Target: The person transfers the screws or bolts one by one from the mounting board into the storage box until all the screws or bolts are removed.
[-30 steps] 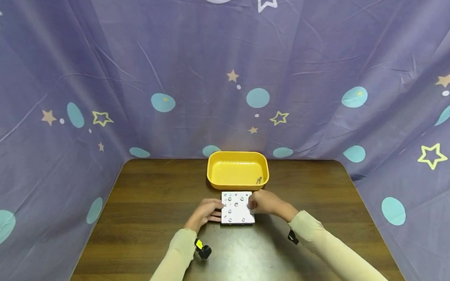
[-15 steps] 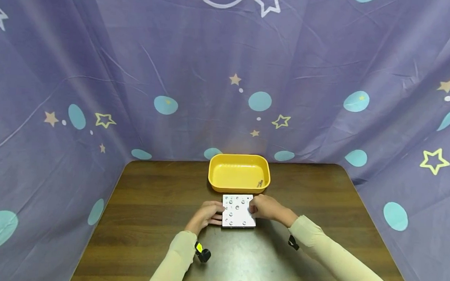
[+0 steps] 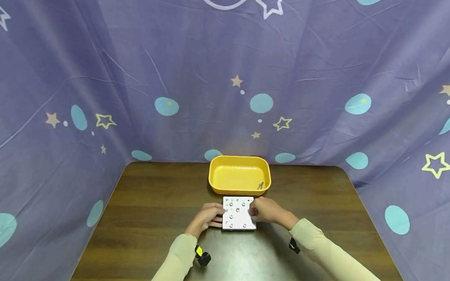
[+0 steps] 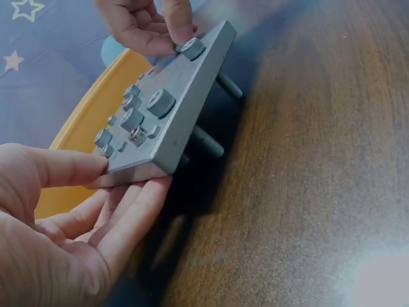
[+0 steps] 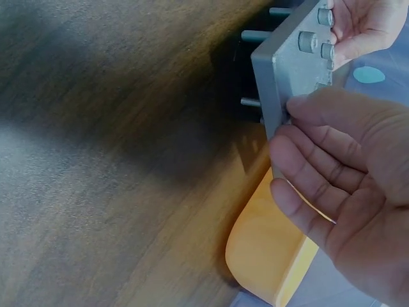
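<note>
A square silver metal plate (image 3: 240, 219) studded with bolts (image 4: 161, 102) stands on the bolt shanks (image 4: 208, 142) that stick out beneath it, raised above the table. My left hand (image 3: 208, 216) grips its left edge, thumb on the top face and the other fingers under the rim. At the right side, my right hand (image 3: 266, 210) brings thumb and forefinger together on the top face, pinching a small screw that the fingertips mostly hide. Its remaining fingers (image 5: 307, 166) curl loosely beside the plate's edge.
Just behind the plate is a yellow plastic tray (image 3: 214, 185), with a few small metal pieces (image 3: 260, 185) in its right front corner. Under everything lies a brown wooden table (image 3: 150, 221). A purple patterned curtain (image 3: 195, 126) hangs around the back and sides.
The head view has tilted up slightly, so everything sits a little lower in it. Both hands keep their places on the plate, the right fingers shifting only slightly.
</note>
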A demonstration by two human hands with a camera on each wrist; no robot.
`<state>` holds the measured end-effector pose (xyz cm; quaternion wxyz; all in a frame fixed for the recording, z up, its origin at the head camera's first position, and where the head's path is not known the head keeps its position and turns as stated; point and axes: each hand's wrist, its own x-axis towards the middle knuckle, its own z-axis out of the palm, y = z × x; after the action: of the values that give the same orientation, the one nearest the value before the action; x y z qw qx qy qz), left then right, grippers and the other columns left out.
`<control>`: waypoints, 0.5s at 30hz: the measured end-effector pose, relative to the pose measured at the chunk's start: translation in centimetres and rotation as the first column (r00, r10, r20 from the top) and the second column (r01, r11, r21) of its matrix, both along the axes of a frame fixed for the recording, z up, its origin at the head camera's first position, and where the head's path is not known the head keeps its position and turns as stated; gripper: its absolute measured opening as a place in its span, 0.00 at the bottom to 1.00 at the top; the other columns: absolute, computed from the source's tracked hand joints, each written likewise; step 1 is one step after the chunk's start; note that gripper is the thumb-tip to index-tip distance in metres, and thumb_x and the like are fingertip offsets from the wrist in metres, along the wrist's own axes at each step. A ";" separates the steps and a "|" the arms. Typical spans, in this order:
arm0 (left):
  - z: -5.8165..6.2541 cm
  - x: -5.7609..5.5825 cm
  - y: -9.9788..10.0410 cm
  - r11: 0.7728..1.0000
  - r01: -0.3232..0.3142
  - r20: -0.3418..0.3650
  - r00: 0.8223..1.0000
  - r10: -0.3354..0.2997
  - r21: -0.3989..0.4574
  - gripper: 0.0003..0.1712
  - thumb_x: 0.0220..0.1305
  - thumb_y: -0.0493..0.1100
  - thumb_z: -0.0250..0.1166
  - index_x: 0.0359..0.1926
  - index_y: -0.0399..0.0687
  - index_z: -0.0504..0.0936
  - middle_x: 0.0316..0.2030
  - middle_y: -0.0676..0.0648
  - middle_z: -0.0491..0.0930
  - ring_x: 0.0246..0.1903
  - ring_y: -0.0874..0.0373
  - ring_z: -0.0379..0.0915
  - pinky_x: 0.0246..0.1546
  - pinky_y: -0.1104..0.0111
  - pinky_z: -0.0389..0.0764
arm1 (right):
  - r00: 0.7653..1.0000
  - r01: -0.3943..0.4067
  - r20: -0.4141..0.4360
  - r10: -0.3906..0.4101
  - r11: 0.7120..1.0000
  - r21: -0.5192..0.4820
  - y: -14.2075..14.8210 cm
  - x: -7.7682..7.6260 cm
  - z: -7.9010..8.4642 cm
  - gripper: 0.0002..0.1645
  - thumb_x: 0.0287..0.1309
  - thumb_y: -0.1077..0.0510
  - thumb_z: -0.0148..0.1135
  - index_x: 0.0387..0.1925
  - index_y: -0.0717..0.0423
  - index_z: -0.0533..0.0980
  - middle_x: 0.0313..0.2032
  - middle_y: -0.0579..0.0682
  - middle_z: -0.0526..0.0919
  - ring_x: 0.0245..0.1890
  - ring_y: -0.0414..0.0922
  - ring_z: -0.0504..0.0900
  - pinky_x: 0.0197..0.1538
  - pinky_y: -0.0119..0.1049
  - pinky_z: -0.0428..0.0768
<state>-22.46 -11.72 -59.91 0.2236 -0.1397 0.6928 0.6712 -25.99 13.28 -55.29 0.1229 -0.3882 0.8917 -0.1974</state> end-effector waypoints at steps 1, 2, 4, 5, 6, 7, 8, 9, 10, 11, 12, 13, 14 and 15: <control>0.1 0.0 0.0 1.000 -0.002 0.001 1.000 0.002 -0.001 0.21 0.65 0.34 0.62 0.58 0.28 0.75 0.39 0.39 0.84 0.33 0.54 0.83 0.39 0.56 0.90 | 1.000 -0.002 -0.006 0.002 1.000 -0.006 0.0 0.0 0.0 0.09 0.50 0.65 0.73 0.22 0.52 0.81 0.21 0.41 0.79 0.21 0.32 0.71 0.24 0.27 0.73; 0.1 0.0 0.1 1.000 -0.007 0.010 1.000 0.007 -0.003 0.21 0.65 0.34 0.63 0.58 0.28 0.75 0.39 0.40 0.84 0.32 0.54 0.83 0.39 0.56 0.90 | 1.000 -0.006 -0.015 0.006 1.000 -0.012 0.1 0.0 -0.1 0.09 0.50 0.65 0.73 0.22 0.52 0.80 0.20 0.40 0.79 0.21 0.32 0.70 0.24 0.26 0.72; 0.2 0.0 0.1 1.000 -0.011 0.013 1.000 0.011 -0.010 0.21 0.65 0.34 0.63 0.57 0.29 0.75 0.38 0.40 0.84 0.32 0.54 0.83 0.38 0.56 0.90 | 1.000 -0.010 -0.027 0.010 1.000 -0.023 0.2 0.0 -0.2 0.09 0.48 0.65 0.73 0.21 0.52 0.80 0.20 0.41 0.79 0.21 0.32 0.70 0.24 0.26 0.72; 0.2 0.0 0.2 1.000 -0.011 0.013 1.000 0.011 -0.014 0.21 0.65 0.34 0.63 0.57 0.29 0.75 0.38 0.40 0.84 0.32 0.54 0.83 0.38 0.56 0.90 | 0.999 -0.014 -0.035 0.013 1.000 -0.026 0.2 0.0 -0.2 0.09 0.48 0.65 0.73 0.21 0.52 0.80 0.20 0.41 0.79 0.21 0.32 0.70 0.24 0.26 0.72; 0.2 0.0 0.2 1.000 -0.016 0.019 1.000 0.016 -0.018 0.20 0.65 0.34 0.63 0.57 0.29 0.76 0.38 0.40 0.84 0.31 0.54 0.83 0.38 0.56 0.90 | 0.999 -0.014 -0.038 0.013 1.000 -0.026 0.2 0.0 -0.3 0.09 0.48 0.64 0.73 0.21 0.51 0.80 0.20 0.40 0.79 0.21 0.31 0.70 0.25 0.25 0.72; 0.2 0.0 0.3 1.000 -0.018 0.019 1.000 0.018 -0.020 0.20 0.65 0.34 0.63 0.57 0.29 0.76 0.39 0.40 0.84 0.31 0.54 0.83 0.38 0.55 0.90 | 0.999 -0.016 -0.044 0.015 1.000 -0.027 0.2 0.0 -0.3 0.09 0.48 0.64 0.73 0.21 0.51 0.80 0.20 0.40 0.79 0.21 0.31 0.70 0.25 0.25 0.72; 0.2 0.0 0.3 1.000 -0.020 0.022 1.000 0.020 -0.022 0.20 0.65 0.34 0.63 0.57 0.29 0.76 0.39 0.40 0.84 0.31 0.54 0.83 0.39 0.55 0.90 | 0.999 -0.014 -0.043 0.013 1.000 -0.026 0.2 0.0 -0.3 0.09 0.49 0.64 0.73 0.21 0.51 0.80 0.20 0.40 0.79 0.21 0.31 0.70 0.25 0.25 0.72; 0.2 0.0 0.3 0.999 -0.022 0.022 1.000 0.022 -0.024 0.20 0.65 0.34 0.63 0.57 0.29 0.76 0.39 0.39 0.85 0.31 0.54 0.83 0.38 0.55 0.90 | 0.999 -0.012 -0.044 0.011 1.000 -0.025 0.2 0.0 -0.3 0.09 0.49 0.63 0.73 0.21 0.51 0.80 0.20 0.41 0.80 0.21 0.31 0.70 0.25 0.25 0.72; 0.2 -0.1 0.3 0.999 -0.023 0.023 0.999 0.024 -0.025 0.20 0.65 0.34 0.63 0.57 0.29 0.76 0.39 0.39 0.85 0.31 0.54 0.83 0.38 0.55 0.90 | 0.999 -0.011 -0.044 0.010 1.000 -0.025 0.2 -0.1 -0.3 0.09 0.49 0.63 0.73 0.22 0.51 0.80 0.20 0.41 0.80 0.21 0.31 0.70 0.25 0.25 0.72; 0.2 -0.1 0.3 0.999 -0.025 0.024 0.999 0.026 -0.026 0.21 0.65 0.34 0.63 0.57 0.29 0.76 0.39 0.40 0.85 0.31 0.54 0.83 0.38 0.55 0.90 | 0.999 -0.007 -0.041 0.006 1.000 -0.023 0.2 -0.1 -0.3 0.09 0.49 0.63 0.73 0.22 0.50 0.80 0.20 0.41 0.80 0.21 0.31 0.70 0.25 0.25 0.71; 0.1 -0.1 0.3 0.999 -0.025 0.023 0.999 0.026 -0.027 0.21 0.65 0.34 0.63 0.57 0.29 0.75 0.39 0.40 0.85 0.31 0.54 0.83 0.38 0.56 0.90 | 0.999 -0.009 -0.044 0.008 1.000 -0.026 0.2 -0.1 -0.3 0.09 0.48 0.63 0.73 0.22 0.51 0.80 0.20 0.41 0.80 0.21 0.31 0.70 0.25 0.25 0.72; 0.1 -0.1 0.4 0.999 -0.027 0.025 0.999 0.028 -0.025 0.21 0.65 0.34 0.63 0.57 0.29 0.75 0.38 0.40 0.85 0.31 0.55 0.83 0.38 0.56 0.90 | 0.999 -0.010 -0.044 0.009 1.000 -0.029 0.2 0.0 -0.3 0.09 0.48 0.63 0.73 0.22 0.51 0.80 0.20 0.42 0.80 0.21 0.31 0.70 0.25 0.25 0.72; 0.1 -0.1 0.4 0.999 -0.026 0.024 0.999 0.027 -0.024 0.21 0.65 0.34 0.63 0.58 0.29 0.75 0.38 0.40 0.84 0.31 0.55 0.83 0.38 0.56 0.90 | 0.999 -0.013 -0.046 0.011 0.999 -0.034 0.2 0.0 -0.3 0.09 0.48 0.64 0.73 0.22 0.51 0.80 0.20 0.42 0.80 0.21 0.32 0.70 0.25 0.26 0.72; 0.1 -0.2 0.4 0.999 -0.028 0.025 0.999 0.028 -0.023 0.21 0.65 0.34 0.63 0.58 0.29 0.75 0.38 0.41 0.84 0.31 0.55 0.83 0.38 0.57 0.90 | 0.999 -0.016 -0.049 0.014 0.999 -0.036 0.3 0.0 -0.3 0.09 0.47 0.64 0.73 0.22 0.51 0.80 0.20 0.43 0.80 0.21 0.32 0.70 0.25 0.26 0.72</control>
<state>-22.61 -11.32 -59.85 0.2215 -0.1605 0.6952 0.6647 -26.03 13.54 -55.62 0.0955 -0.4019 0.8878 -0.2031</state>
